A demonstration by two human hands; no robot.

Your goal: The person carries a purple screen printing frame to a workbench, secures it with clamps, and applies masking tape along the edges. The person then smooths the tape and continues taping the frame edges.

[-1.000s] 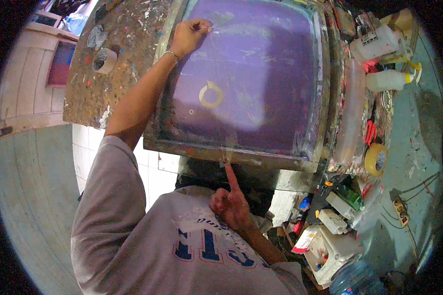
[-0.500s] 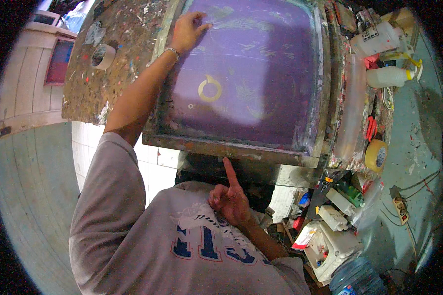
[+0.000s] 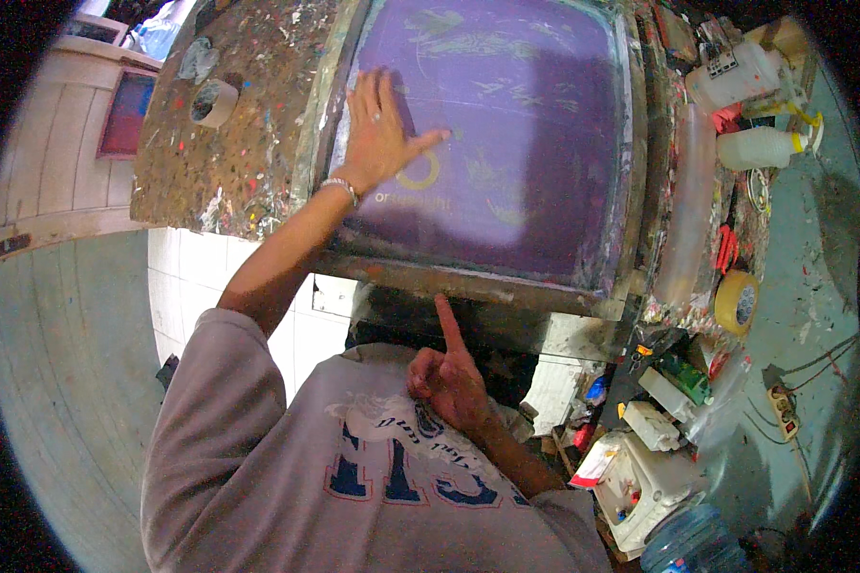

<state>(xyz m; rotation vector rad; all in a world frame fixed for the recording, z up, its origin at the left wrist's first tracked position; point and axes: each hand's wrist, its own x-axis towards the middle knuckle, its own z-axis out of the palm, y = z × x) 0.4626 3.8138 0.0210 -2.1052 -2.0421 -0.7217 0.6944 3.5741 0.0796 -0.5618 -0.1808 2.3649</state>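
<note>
**Left hand [image 3: 377,138] spread flat over a purple screen-printing screen [image 3: 554,224]**

The screen filled the upper middle of the frame, its wooden surround [image 3: 506,294] beside a paint-spattered worktop [image 3: 268,143] at upper left. Over its left part the left hand was wide open, fingers straight and thumb stuck out to the right, with nothing in its grip. It partly covered a pale ring motif [image 3: 435,174]; whether the palm pressed on the mesh could not be told.

At lower centre, the right hand [image 3: 449,387] had its index finger raised toward the surround's lower bar and the others curled in. Contact there, or anything inside the curl, could not be made out.

A tape roll [image 3: 224,103] lay at upper left; a yellow one [image 3: 733,304] sat at right, below a spray bottle [image 3: 755,150].

The step in hand looked like feeling or smoothing the screen's surface. A next move there would call for light, even pressure.
</note>
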